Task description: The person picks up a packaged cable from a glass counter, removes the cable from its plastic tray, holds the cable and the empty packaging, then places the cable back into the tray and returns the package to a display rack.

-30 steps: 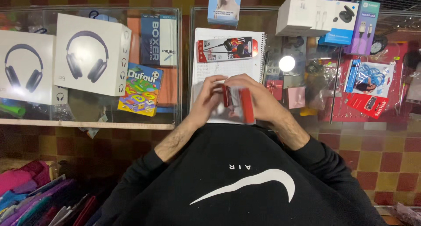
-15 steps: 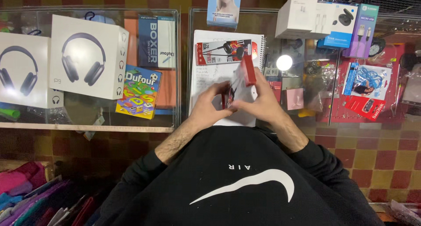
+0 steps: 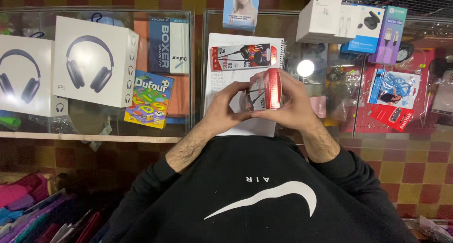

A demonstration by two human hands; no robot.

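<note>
I hold a small red earphone box (image 3: 266, 88) upright between both my hands, above the open spiral notebook (image 3: 245, 125). Its red side panel faces me, and the clear front shows dark earphones and cable inside. My left hand (image 3: 225, 108) pinches the clear face, and my right hand (image 3: 292, 101) wraps the red side. It hangs just below the matching flat red earphone box (image 3: 240, 57) on that notebook.

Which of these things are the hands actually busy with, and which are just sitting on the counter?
In hand:
left hand
right hand
small red earphone box, held by both
spiral notepad beneath

Lying about:
second earphone box
white headphone boxes
colourful game box
white charger box
cable packs
</note>
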